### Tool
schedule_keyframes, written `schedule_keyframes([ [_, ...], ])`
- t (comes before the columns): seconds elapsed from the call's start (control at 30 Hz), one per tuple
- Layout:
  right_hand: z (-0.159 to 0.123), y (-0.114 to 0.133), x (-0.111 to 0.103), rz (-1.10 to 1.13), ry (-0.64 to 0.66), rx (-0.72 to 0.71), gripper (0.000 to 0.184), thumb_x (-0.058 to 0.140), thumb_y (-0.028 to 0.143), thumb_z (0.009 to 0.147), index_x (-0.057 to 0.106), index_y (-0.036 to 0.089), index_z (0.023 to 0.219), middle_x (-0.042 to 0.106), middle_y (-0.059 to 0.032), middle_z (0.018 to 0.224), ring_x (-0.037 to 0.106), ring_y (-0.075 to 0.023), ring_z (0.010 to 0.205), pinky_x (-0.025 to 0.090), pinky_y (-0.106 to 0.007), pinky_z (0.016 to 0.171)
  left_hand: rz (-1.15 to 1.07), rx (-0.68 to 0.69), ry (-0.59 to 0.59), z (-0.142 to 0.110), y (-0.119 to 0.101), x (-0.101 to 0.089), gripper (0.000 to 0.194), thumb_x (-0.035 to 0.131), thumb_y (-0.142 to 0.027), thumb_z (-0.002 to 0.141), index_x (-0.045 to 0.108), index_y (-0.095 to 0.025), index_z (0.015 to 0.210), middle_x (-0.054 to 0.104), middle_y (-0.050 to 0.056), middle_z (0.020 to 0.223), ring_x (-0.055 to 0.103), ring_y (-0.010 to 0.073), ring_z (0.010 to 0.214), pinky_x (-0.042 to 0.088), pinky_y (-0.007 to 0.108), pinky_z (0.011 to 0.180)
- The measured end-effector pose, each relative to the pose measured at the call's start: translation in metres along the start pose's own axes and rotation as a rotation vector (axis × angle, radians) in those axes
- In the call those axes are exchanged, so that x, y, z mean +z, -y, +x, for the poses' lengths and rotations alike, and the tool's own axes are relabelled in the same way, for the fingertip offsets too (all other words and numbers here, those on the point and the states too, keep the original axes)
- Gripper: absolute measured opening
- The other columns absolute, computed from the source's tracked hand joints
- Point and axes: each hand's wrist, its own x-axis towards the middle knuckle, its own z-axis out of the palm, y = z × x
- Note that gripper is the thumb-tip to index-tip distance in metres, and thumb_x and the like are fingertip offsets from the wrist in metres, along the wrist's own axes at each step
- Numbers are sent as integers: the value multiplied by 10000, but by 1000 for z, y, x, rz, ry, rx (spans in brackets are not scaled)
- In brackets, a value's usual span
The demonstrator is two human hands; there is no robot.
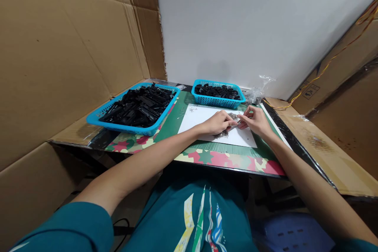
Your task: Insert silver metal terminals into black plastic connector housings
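My left hand [219, 122] and my right hand [254, 120] meet over a white sheet [189, 120] on the table. Their fingertips are pinched close together, with something small and thin between them that is too small to name. Under and around the fingers lies a pile of tiny metallic pieces [221, 135], which look like small wire parts. Part of that pile is hidden by the hands. A few more tiny pieces [193, 108] lie at the sheet's far left corner.
A large blue basket [138, 129] of long black plastic pieces stands at the left. Behind the sheet is a smaller blue basket [218, 101] with small black pieces. A clear plastic bag [254, 93] lies beside it. Cardboard walls [73, 35] flank the table.
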Motion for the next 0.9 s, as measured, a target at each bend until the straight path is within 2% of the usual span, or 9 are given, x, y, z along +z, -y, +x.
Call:
schedule_keyframes([
  [0.13,0,4,3,-4,-16,-12,599,835,716,696,490,237,797,700,-51,604,716,-250,498,577,-324,464,0,-23,-37,0,1,1,465,584,-396,977,645,-135,597,607,40,587,499,118,552,375,280,604],
  [0.27,0,12,1,-30,-132,-196,406,680,607,911,522,233,908,641,4,602,595,-158,456,464,-266,456,35,-14,-282,3,4,-2,482,555,-470,998,708,-138,683,640,42,629,485,128,575,351,290,596],
  [0.3,0,13,-2,-47,-102,-236,347,620,568,963,537,231,971,614,22,599,558,-145,459,441,-261,469,27,-3,-353,4,6,-3,450,554,-474,999,732,-138,757,654,41,657,485,130,586,349,288,593],
  [0.37,0,14,-6,-131,46,-278,281,507,490,1032,560,225,1109,550,51,589,494,-135,482,408,-261,510,-10,11,-460,6,11,-6,352,578,-450,990,750,-143,981,678,35,717,516,139,626,371,282,609],
  [0.43,-1,15,-9,-261,212,-283,265,444,416,1052,583,218,1161,501,57,596,446,-133,512,371,-262,542,-54,5,-520,8,17,-9,334,604,-418,982,686,-158,1175,658,12,718,532,142,640,385,277,621],
  [0.5,-3,15,-8,-379,374,-272,237,459,363,1032,624,206,1093,465,55,596,401,-129,523,317,-262,540,-90,12,-546,9,23,-11,300,602,-393,991,618,-181,1203,584,-25,675,505,135,616,366,269,606],
  [0.6,-7,17,-3,-454,569,-237,191,550,347,981,661,192,995,406,68,561,330,-117,514,239,-271,523,-120,47,-596,11,29,-15,181,577,-374,1014,560,-213,1094,468,-54,650,429,123,588,308,264,573],
  [0.73,-10,19,5,-430,569,-218,207,640,385,933,695,187,963,335,87,547,259,-107,526,202,-278,535,-121,47,-622,14,31,-18,160,546,-374,1034,538,-217,1006,417,-50,665,392,124,598,298,273,576],
  [0.9,-9,21,8,-394,565,-214,253,652,404,915,746,172,877,343,69,554,255,-107,547,196,-277,537,-75,13,-577,12,26,-15,140,557,-348,1025,555,-208,1019,502,-23,737,484,137,684,364,277,643],
])
